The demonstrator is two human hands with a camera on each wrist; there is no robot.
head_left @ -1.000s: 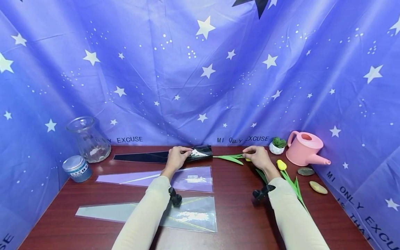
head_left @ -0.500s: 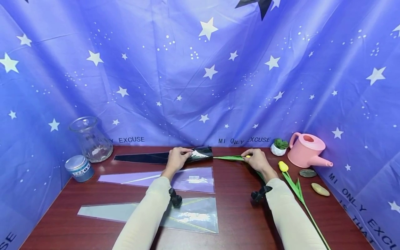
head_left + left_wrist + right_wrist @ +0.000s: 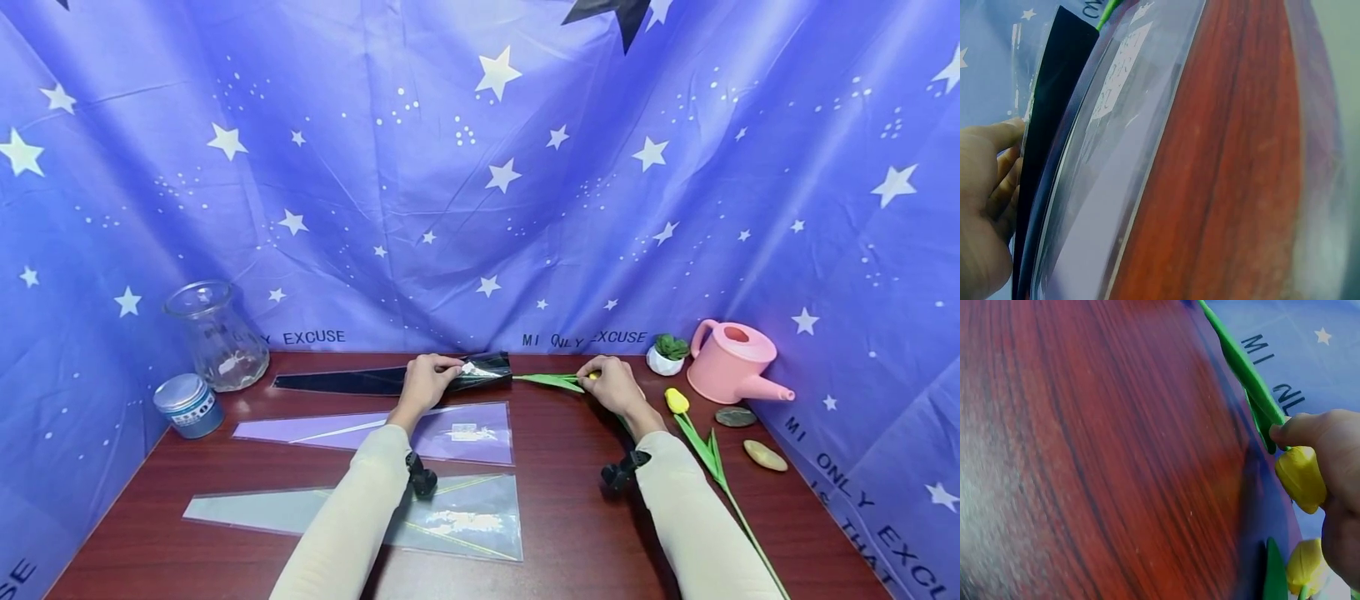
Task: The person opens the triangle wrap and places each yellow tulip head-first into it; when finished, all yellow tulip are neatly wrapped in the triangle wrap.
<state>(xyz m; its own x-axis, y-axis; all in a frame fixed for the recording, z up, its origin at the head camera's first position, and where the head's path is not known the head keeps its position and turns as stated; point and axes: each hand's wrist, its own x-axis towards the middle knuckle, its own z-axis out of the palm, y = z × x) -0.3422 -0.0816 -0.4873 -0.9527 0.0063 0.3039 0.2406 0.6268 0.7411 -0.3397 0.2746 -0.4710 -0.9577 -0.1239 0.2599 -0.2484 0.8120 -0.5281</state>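
Here, left hand (image 3: 427, 379) pinches black sleeve (image 3: 367, 380), likely to steady it; right hand (image 3: 617, 387) pinches yellow tulip (image 3: 1251, 379) just below bloom (image 3: 1299, 478), likely to align stem (image 3: 518, 377) with sleeve between hands.

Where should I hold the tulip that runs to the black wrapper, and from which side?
Probably by its stem just below the yellow bloom, where the right hand pinches. Come from the bloom side: the tulip's other end meets the wrapper, and the slim stem should suit fingertips better than the rounded bloom.
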